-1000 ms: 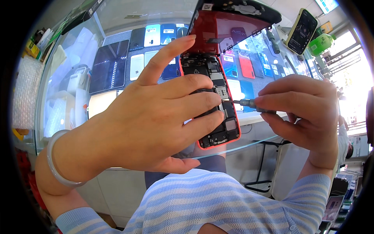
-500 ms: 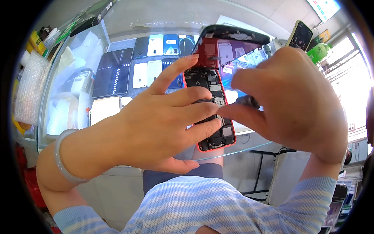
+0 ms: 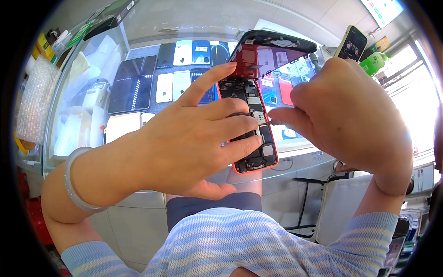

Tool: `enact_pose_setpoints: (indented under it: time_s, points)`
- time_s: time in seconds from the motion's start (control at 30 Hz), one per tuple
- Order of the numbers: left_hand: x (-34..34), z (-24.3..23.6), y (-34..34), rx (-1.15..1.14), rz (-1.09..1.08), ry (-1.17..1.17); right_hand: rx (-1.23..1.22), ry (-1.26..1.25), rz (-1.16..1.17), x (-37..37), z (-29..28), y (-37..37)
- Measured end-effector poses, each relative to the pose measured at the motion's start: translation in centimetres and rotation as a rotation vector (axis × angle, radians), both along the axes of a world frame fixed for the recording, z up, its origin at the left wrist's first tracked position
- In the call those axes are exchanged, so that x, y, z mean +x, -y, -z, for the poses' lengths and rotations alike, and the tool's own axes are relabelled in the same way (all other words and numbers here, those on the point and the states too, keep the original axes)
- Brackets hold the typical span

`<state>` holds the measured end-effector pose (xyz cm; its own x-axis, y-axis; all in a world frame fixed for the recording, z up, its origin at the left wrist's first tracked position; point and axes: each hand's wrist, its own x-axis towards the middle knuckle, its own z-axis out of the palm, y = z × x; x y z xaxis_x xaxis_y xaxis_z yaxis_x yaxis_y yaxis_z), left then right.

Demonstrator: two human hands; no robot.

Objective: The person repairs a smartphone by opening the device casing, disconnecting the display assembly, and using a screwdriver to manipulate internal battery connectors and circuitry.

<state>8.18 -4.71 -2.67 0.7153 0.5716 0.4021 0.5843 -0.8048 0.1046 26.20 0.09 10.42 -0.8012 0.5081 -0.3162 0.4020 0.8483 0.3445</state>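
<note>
An opened phone with a red frame (image 3: 276,162) lies near the glass counter's front edge, its battery, circuit board and metal shields bare. Its dark screen panel (image 3: 277,42) is tilted up at the far end. My left hand (image 3: 194,134) is spread over the phone: the index fingertip touches the raised panel's left edge, and the middle fingers rest across the battery and board. My right hand (image 3: 355,120) is closed at the phone's right edge. A thin dark tip (image 3: 266,123) reaches from its fingers to the board; the rest of that tool is hidden.
Several phones (image 3: 183,53) and a large dark tablet (image 3: 131,85) show through the glass counter (image 3: 152,23). A lit phone (image 3: 352,44) stands at the far right beside a green bottle (image 3: 374,63). Bubble wrap (image 3: 38,101) is at the left, a pale chair (image 3: 344,207) lower right.
My right hand's fingers have pulled slightly right, and the dark knurled barrel seen beside them earlier is out of sight. My left hand stays on the phone nearly unmoved.
</note>
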Motion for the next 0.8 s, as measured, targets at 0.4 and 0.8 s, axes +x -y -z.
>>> enact_pose_setpoints:
  time_s: [0.4,0.8]
  points:
    - [-0.2,-0.1,0.2,-0.015,-0.008,-0.011,0.004,-0.316,-0.110,1.3,2.5,-1.2]
    - [-0.4,-0.1,0.2,-0.021,-0.007,-0.015,0.020,-0.313,-0.221,1.0,3.2,-1.1]
